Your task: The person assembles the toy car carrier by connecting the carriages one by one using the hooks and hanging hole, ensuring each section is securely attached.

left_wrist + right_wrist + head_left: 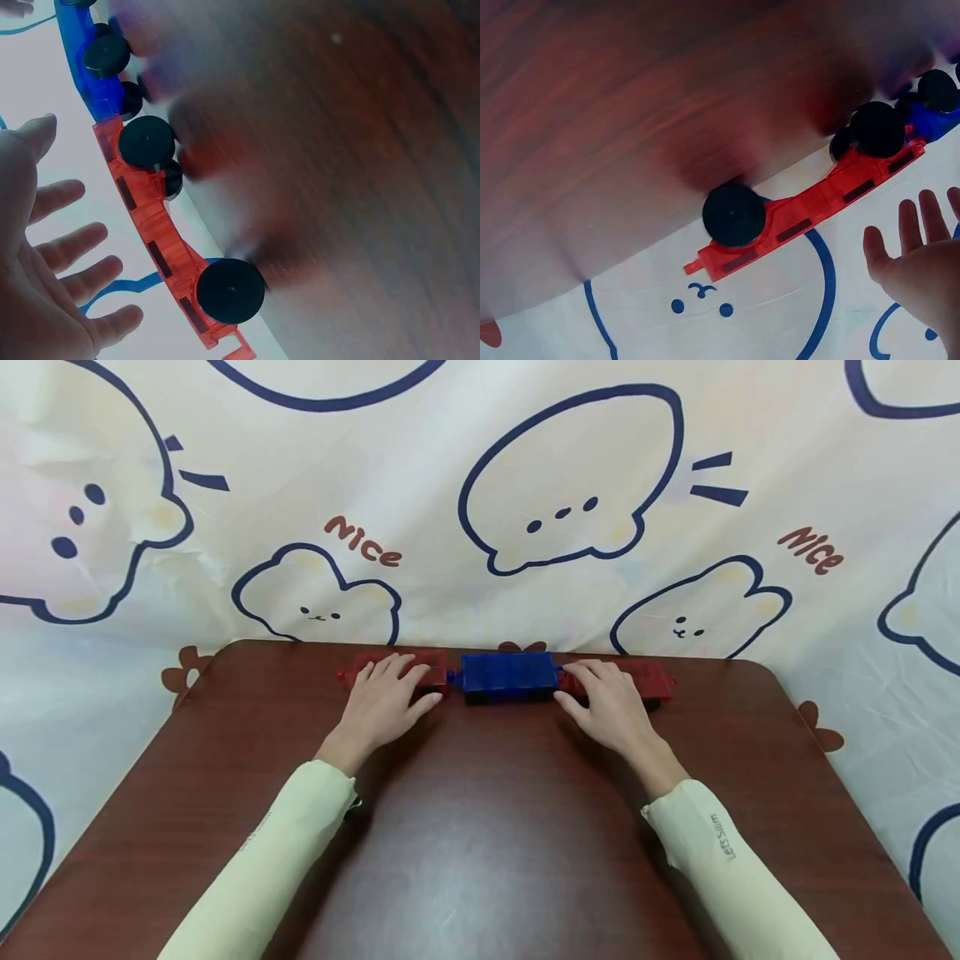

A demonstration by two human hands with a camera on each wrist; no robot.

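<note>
Three toy train cars with black wheels stand in a row along the table's far edge. A blue train car [510, 673] is in the middle, between a left red train car [438, 658] and a right red train car [656, 677]. Over the left red car is my left hand [381, 703], fingers spread, hiding part of it. My right hand [611, 708] overlaps the inner end of the right red car, its thumb close to the blue one. Both wrist views show loosely extended fingers with a gap between them and the red cars [161, 236] [817, 201].
The brown wooden table [465, 827] stretches from the cars back toward me. Right behind its far edge hangs a white cloth [435, 602] printed with blue cartoon outlines and the word "Nice". It also runs down along both sides of the table.
</note>
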